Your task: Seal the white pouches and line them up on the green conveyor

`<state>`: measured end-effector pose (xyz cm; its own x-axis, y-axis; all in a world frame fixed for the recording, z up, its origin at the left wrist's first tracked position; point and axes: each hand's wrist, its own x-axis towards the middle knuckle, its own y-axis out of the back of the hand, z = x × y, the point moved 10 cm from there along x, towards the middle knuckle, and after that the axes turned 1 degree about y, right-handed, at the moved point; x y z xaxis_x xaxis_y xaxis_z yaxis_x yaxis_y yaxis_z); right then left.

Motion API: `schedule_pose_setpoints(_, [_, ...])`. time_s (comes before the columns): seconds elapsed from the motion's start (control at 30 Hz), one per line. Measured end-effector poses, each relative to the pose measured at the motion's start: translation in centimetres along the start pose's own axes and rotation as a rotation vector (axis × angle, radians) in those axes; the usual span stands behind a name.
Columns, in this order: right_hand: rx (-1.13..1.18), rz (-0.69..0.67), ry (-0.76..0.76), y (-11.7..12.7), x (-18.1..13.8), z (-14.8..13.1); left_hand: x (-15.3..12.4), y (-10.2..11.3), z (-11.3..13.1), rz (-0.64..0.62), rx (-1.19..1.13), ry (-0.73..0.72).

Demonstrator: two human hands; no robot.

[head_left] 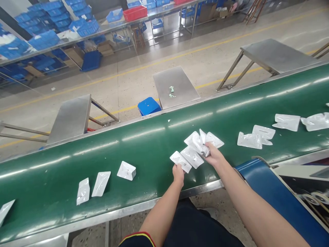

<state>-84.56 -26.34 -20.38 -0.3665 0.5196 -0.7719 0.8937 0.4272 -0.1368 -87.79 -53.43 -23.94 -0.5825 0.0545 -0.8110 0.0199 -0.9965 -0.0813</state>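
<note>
Several flat white pouches lie along a green conveyor belt (151,144). My left hand (178,174) is closed on the near end of one white pouch (182,160), with its fingers partly hidden beneath it. Just right of that, another pouch (192,157) lies between my hands. My right hand (214,155) grips a fanned bunch of white pouches (197,141) over the belt; how many it holds I cannot tell. Further left on the belt are a folded-cornered pouch (126,170) and two slimmer pouches. To the right lies an overlapping group of pouches (250,140).
A blue belt (280,199) of a machine meets the conveyor at the lower right. Beyond the conveyor stand metal tables, one (177,84) with small pale green items, and a blue stool (149,106). Blue bins (55,15) and a red bin (135,13) fill a far bench.
</note>
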Motion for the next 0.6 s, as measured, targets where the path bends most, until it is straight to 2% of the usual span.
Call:
schedule_pose_setpoints(0.07, [-0.12,0.056,-0.012,1.0,-0.7,2.2,0.2,-0.3,-0.6,0.049,-0.036,0.007])
schedule_pose_setpoints(0.13, [-0.249,0.154,-0.008,2.8,-1.2,4.1,0.4,-1.7,-1.1,0.024,-0.086,-0.002])
schedule_pose_setpoints(0.2, [-0.365,0.227,0.017,4.4,-1.3,4.9,0.8,-3.7,-1.0,-0.035,-0.113,-0.018])
schedule_pose_setpoints(0.27, [-0.448,0.242,0.057,5.1,-1.0,4.6,1.2,-5.5,-0.5,-0.045,-0.085,-0.03])
schedule_pose_setpoints(0.4, [-0.49,0.192,0.096,4.3,-0.1,3.6,1.8,-7.8,1.1,0.011,0.047,0.011])
schedule_pose_setpoints(0.47, [-0.461,0.184,0.092,3.6,-0.4,3.4,1.5,-8.7,1.9,-0.018,0.084,0.058])
schedule_pose_setpoints(0.53, [-0.415,0.183,0.102,3.2,-1.8,3.5,0.1,-9.0,2.6,-0.079,0.118,0.089])
schedule_pose_setpoints(0.6, [-0.356,0.158,0.139,3.2,-4.4,3.4,-2.4,-8.2,3.1,-0.138,0.177,0.077])
